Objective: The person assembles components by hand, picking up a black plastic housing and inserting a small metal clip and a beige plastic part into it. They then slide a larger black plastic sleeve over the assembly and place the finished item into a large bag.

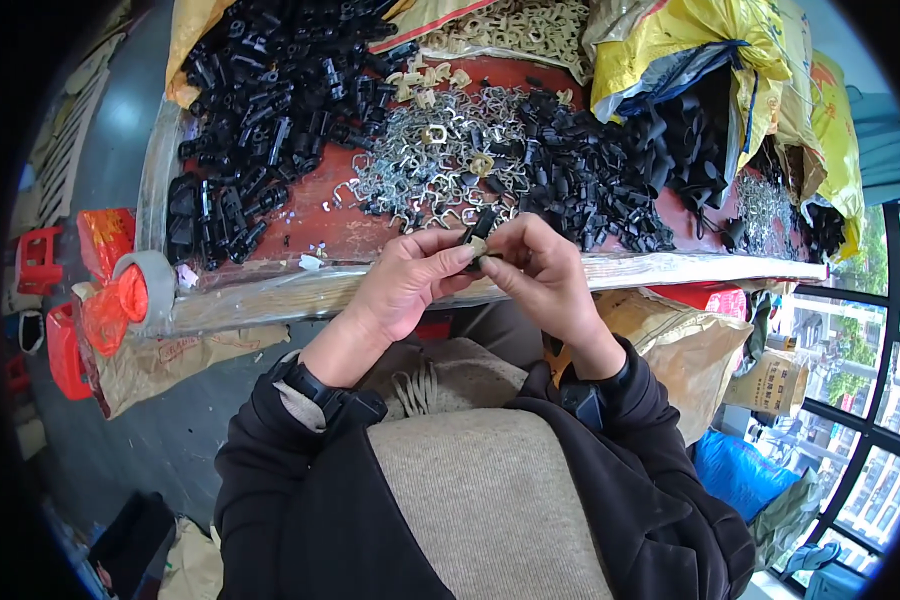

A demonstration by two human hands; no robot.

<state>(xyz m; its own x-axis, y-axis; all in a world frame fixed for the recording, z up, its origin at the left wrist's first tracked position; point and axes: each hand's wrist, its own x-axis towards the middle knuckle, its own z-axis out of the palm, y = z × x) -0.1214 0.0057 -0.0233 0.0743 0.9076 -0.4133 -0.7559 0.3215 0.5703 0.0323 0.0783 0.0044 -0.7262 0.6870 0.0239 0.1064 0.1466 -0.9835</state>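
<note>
My left hand (408, 283) and my right hand (550, 283) meet just over the near edge of the work table. Between their fingertips is a small black plastic part (483, 222) with a pale beige piece (478, 245) against it. Fingers hide much of it, so I cannot tell whether the two are joined. My left thumb and fingers pinch it from one side, and the right thumb and forefinger close on it from the other. Just beyond lie loose bent metal clips (410, 150), with small black plastic pieces (580, 175) to their right.
A heap of longer black plastic parts (270, 110) covers the table's left. Beige pieces (510, 30) fill a sack at the back. A yellow sack (750, 35) spills black parts at the right. The wooden table edge (270, 305) runs before me; a red bag (115, 300) hangs at its left corner.
</note>
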